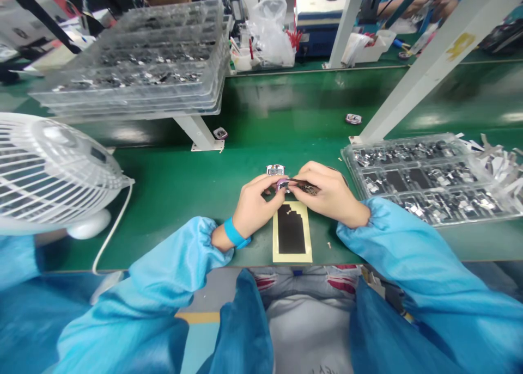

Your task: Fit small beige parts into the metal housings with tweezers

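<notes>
Between the fingertips of my left hand [258, 201] is a small purple-rimmed electronic part [282, 184]. My right hand [324, 191] is closed round slim dark tweezers [304, 186], whose tips reach the part. Just beyond the fingers lies a similar small white-framed part [275, 170] on the green bench. Below the hands is a pale yellow backing sheet [309, 249] with black adhesive pieces [291, 235], its top edge cut in steps. A blue band circles my left wrist. The fingers partly hide the held part.
A white fan [53, 172] stands at left, its cable [118, 221] running to the bench edge. Stacked clear trays [134, 99] sit on a raised shelf. At right lies a compartment tray [429, 167] of small parts beside paper strips [502, 167]. White posts [384, 115] rise behind.
</notes>
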`<control>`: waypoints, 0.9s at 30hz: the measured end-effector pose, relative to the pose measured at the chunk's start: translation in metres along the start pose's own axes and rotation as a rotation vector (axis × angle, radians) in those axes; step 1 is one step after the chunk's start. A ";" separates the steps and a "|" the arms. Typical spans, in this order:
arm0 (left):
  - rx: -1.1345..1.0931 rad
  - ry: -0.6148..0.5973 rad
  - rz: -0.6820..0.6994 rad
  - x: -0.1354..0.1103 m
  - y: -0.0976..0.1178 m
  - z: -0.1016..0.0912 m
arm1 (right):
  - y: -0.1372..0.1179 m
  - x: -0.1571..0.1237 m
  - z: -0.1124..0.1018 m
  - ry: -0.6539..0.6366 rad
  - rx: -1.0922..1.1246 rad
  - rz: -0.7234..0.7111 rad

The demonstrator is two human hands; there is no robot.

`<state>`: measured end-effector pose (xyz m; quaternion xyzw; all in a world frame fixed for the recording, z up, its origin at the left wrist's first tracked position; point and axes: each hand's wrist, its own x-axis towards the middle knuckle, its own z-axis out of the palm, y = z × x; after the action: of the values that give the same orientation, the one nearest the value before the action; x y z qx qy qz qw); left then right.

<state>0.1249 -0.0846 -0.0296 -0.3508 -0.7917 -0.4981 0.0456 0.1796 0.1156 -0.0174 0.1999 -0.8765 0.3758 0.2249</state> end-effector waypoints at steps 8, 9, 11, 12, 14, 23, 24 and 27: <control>0.035 -0.019 0.064 0.002 -0.003 0.002 | 0.002 0.000 -0.001 -0.052 -0.005 0.007; 0.022 -0.029 0.057 0.003 -0.003 0.003 | 0.002 0.001 -0.002 -0.056 0.000 0.008; -0.008 -0.044 0.048 0.007 -0.005 0.005 | 0.001 0.002 -0.004 -0.056 0.011 0.009; -0.015 -0.053 0.048 0.011 -0.007 0.006 | 0.001 0.003 -0.007 -0.051 0.017 0.013; 0.005 -0.058 0.056 0.025 -0.012 0.007 | 0.001 0.005 -0.015 -0.031 0.023 0.028; 0.631 -0.160 -0.114 0.151 -0.072 0.000 | 0.032 -0.001 -0.061 -0.223 -0.240 0.183; 0.722 -0.188 -0.158 0.161 -0.076 -0.008 | 0.034 -0.001 -0.063 -0.207 -0.228 0.187; 0.810 -0.204 -0.261 0.177 -0.080 -0.034 | 0.033 -0.002 -0.066 -0.108 -0.165 0.162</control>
<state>-0.0649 -0.0432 0.0018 -0.2492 -0.9613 -0.1116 0.0378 0.1804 0.1867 0.0037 0.1292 -0.9286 0.3080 0.1618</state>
